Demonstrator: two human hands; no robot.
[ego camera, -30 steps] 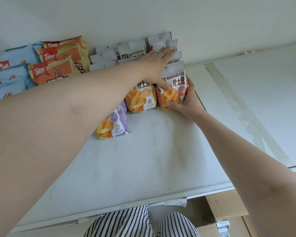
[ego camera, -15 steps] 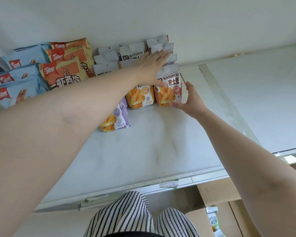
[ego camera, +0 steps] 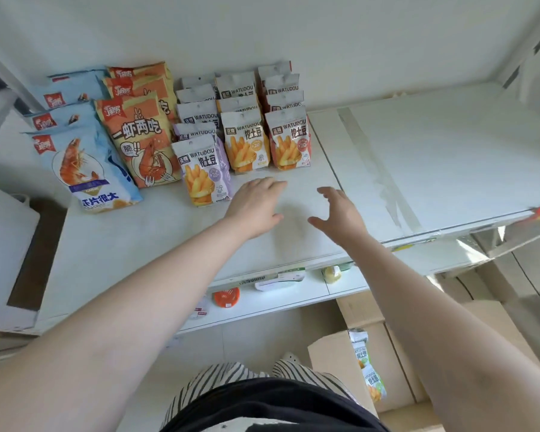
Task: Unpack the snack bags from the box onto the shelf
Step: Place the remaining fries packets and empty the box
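Currently my left hand (ego camera: pixel 256 210) and right hand (ego camera: pixel 340 213) hover empty, fingers relaxed; glossy orange-and-white foil snack bags (ego camera: pixel 289 141) stand upright along the white shelf (ego camera: pixel 418 157) rear edge, faces frontward.

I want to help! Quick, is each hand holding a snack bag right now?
Left hand: open, holds nothing, above the shelf.
Right hand: open, fingers loosely spread, holds nothing.

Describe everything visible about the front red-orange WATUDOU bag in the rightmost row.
The front red-orange WATUDOU bag is a glossy plastic-looking pouch with a grey-white top band, a hang hole and a picture of fries. It stands upright on the white shelf, sealed, at the head of its row, beside an orange bag. Neither hand touches it.
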